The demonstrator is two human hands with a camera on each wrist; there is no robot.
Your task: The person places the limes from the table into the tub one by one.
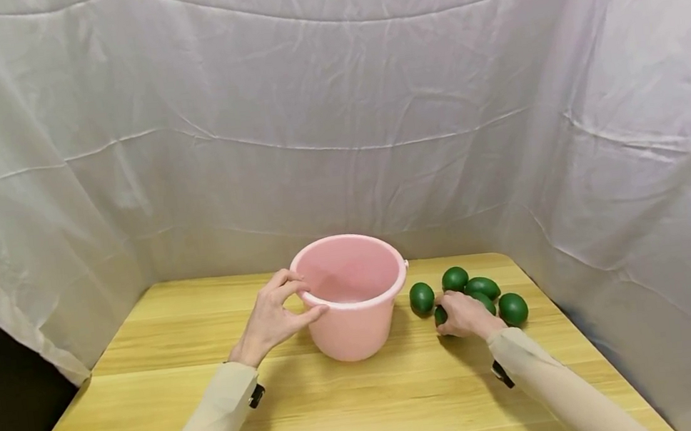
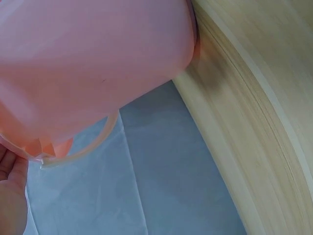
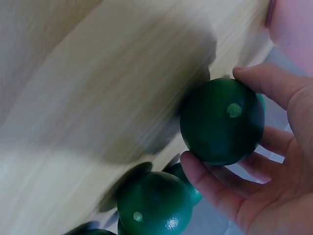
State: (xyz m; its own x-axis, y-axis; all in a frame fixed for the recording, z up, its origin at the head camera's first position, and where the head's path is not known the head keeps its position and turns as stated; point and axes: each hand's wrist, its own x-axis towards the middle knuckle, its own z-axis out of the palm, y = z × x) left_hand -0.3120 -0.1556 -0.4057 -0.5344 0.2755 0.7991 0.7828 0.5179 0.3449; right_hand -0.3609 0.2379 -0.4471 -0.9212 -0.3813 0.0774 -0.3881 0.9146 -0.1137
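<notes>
A pink plastic bucket (image 1: 355,329) stands upright on the wooden table, its wide mouth facing up. My left hand (image 1: 273,314) grips the bucket's rim on its left side, with the thumb at the front; in the left wrist view only part of that hand (image 2: 13,196) shows at the rim. To the right of the bucket, my right hand (image 1: 466,314) holds a dark green avocado (image 3: 222,121), thumb on one side and fingers on the other. Other avocados surround this hand, one (image 1: 422,298) between it and the bucket, another (image 1: 513,309) to its right.
More avocados (image 1: 455,279) lie close behind the right hand, partly hidden by it. A pale bucket handle (image 2: 93,147) hangs against the bucket's far side. White cloth (image 1: 333,116) encloses the table's (image 1: 319,420) back and sides.
</notes>
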